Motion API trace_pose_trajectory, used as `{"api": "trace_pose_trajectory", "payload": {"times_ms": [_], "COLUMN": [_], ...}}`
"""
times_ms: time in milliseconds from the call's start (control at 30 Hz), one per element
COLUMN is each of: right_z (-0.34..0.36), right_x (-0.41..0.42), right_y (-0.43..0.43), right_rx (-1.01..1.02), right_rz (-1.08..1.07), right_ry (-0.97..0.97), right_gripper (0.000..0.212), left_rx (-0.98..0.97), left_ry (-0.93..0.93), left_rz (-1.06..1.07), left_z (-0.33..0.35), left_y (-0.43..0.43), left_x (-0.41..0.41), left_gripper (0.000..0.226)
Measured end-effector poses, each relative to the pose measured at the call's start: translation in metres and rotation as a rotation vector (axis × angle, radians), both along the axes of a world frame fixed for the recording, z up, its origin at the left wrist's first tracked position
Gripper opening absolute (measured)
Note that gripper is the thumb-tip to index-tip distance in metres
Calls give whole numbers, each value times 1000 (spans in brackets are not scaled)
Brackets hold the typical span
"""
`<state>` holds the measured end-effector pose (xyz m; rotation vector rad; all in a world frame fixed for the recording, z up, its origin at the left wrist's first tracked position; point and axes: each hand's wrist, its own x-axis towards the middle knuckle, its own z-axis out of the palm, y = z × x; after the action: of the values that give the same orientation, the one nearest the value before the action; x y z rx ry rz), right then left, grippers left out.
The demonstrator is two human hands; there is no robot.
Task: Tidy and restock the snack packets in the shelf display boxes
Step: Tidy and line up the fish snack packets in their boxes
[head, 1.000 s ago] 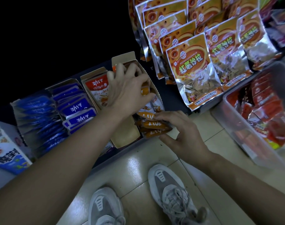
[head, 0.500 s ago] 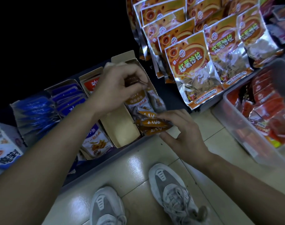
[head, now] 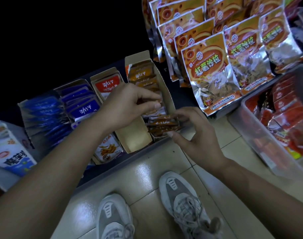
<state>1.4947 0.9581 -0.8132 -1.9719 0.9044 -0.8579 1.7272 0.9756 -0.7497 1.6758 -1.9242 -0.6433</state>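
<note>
Over the plain cardboard display box (head: 165, 87), our left hand (head: 128, 104) pinches one glossy brown packet (head: 148, 100). At its near end our right hand (head: 197, 135) grips a flat stack of orange-brown packets (head: 162, 124). Right of it, shiny bags (head: 209, 75) read HONGSHUSHALA.

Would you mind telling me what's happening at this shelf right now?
A person is restocking a cardboard display box on a low shelf. The left hand pinches into the row of orange packets standing in the box, while the right hand holds a small stack of packets at the box's front end. The near part of the box shows bare cardboard. Boxes of blue packets sit alongside.
</note>
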Motion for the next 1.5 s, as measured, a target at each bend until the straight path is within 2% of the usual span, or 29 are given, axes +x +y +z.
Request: {"api": "trace_pose_trajectory", "payload": {"times_ms": [133, 200, 267, 333, 367, 400, 467, 533, 633, 700, 833, 967, 1067, 1167, 1300, 1400, 1500], "right_z": [5, 6, 8, 11, 12, 12, 11, 12, 13, 13, 14, 15, 16, 19, 21, 16, 7], "right_x": [8, 12, 16, 19, 21, 21, 21, 21, 19, 18, 13, 10, 14, 20, 32, 42, 44], "right_y": [-2, -4, -7, -11, -13, -15, -18, -19, -21, -22, -25, -30, -37, -47, -64, -77, -80], "right_rx": [111, 112, 34, -32, -51, -58, -46, -24, -30, -27, -31, -139, -169, -147, -334, -463, -412], "right_rz": [43, 86, 106, 118, 120, 121, 129, 143, 154, 150, 151, 185, 206, 181, 159, 121, 80], "right_ry": [-79, -30, 62, 98, 98, 99, 99, 94, 88, 81, 69, 207, 295, 262, 232, 221, 241], "right_gripper": [78, 86, 80, 58, 47, 40, 34, 34, 35, 35, 36, 47, 54, 53, 48, 44, 53], "left_rx": [116, 170, 239, 193, 99, -12, -156, -124, -42, -25, 23, 44, -20, -93, -266, -290, -269], "left_ry": [176, 212, 345, 445, 383, 231, -219, -484, -652, -664, -505, -377, -332, -279, -188, -256, -351], "left_rz": [29, 4, -1, 108, 193, 265, 296, 231, 189, 198, 192, 154, 192, 237, 311, 267, 281], "left_z": [4, 3, -1, -5, -9, -13, -17, -19, -22, -22, -19, -14, -13, -11, 11, 19, 11], "left_y": [16, 26, 33, 37, 36, 35, 30, 23, 14, 10, 1, 6, 6, 5, 3, -1, -4], "left_x": [3, 3, 4, 5, 7, 10, 13, 12, 7, 4, 6, 8, 8, 10, 19, 20, 15], "left_gripper": [27, 23, 24, 25, 25, 25, 36, 49, 62, 62, 47, 37, 25, 19, 22, 23, 24]}}
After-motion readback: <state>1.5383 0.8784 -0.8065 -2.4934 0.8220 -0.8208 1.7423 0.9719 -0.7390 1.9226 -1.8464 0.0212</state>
